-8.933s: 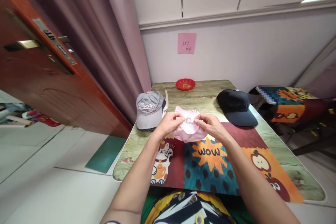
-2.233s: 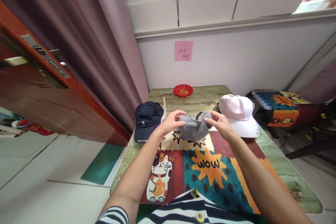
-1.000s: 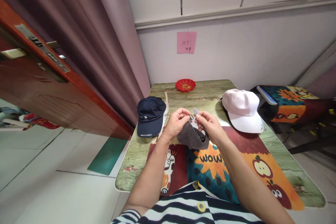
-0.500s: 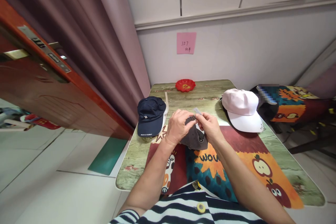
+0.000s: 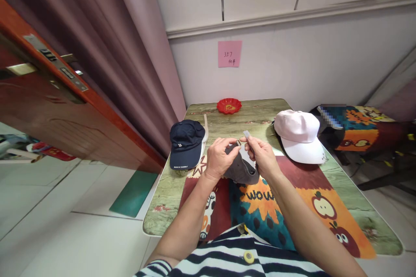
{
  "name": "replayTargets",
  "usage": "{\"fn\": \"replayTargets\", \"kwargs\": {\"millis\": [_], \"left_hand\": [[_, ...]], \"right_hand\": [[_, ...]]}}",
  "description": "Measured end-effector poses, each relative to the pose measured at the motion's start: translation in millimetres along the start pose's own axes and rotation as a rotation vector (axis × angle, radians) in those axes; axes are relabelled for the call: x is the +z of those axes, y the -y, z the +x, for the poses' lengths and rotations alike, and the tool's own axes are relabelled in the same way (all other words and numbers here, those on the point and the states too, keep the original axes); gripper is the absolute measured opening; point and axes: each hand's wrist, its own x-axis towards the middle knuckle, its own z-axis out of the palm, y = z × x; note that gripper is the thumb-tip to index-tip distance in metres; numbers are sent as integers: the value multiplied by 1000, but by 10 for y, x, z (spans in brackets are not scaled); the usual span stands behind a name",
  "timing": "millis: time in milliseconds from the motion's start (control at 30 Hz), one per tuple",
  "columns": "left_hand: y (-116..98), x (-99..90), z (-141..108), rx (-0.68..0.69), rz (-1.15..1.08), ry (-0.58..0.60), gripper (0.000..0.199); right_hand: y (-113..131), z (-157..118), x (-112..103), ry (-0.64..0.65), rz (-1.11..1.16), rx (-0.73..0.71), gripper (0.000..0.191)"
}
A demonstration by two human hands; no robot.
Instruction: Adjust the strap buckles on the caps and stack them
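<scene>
A dark grey cap (image 5: 242,169) is between my hands over the middle of the table, its back opening facing up. My left hand (image 5: 220,159) pinches a strap end with a small metal buckle (image 5: 238,143). In my right hand (image 5: 261,154) is the other strap end, with a pale, translucent tip (image 5: 246,133) sticking up past the fingers. Buckle and pale tip are apart. To the left lies a navy cap (image 5: 187,143) with white lettering on its brim. A pale pink cap with a white brim (image 5: 299,134) sits on the right.
At the table's back stands a red scalloped dish (image 5: 229,106). A colourful printed mat (image 5: 312,173) covers the table's front. On the wall is a pink note (image 5: 229,54). A wooden door (image 5: 65,112) and curtain are on the left, another table (image 5: 357,127) on the right.
My hands have moved slightly apart. The buckle and the pale tip now show a wider gap, and the cap's back opening is more visible.
</scene>
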Motion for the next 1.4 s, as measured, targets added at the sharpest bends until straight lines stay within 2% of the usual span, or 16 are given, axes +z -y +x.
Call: {"fn": "replayTargets", "kwargs": {"millis": [100,233,400,667,867,1033,1267,1400], "left_hand": [[95,15,-17,-116,-153,-20,13],[165,39,-22,-168,-278,-25,17],[121,81,-4,-228,-377,-15,18],[85,132,-16,-366,-564,-8,24],[115,122,-27,-368,-553,30,25],[139,89,-37,-373,-609,97,27],[144,-23,-16,-270,-569,226,26],[123,-51,11,-221,-541,262,23]], "right_hand": [[2,-33,-2,8,1,18,55],[-3,-56,-12,18,-33,50,43],[4,-36,-18,54,-77,86,32],[-13,-43,27,70,-60,93,38],[-22,-32,-26,127,-88,82,35],[13,1,-112,260,-115,94,32],[211,42,-199,394,-317,70,36],[261,36,-203,438,-368,73,41]]}}
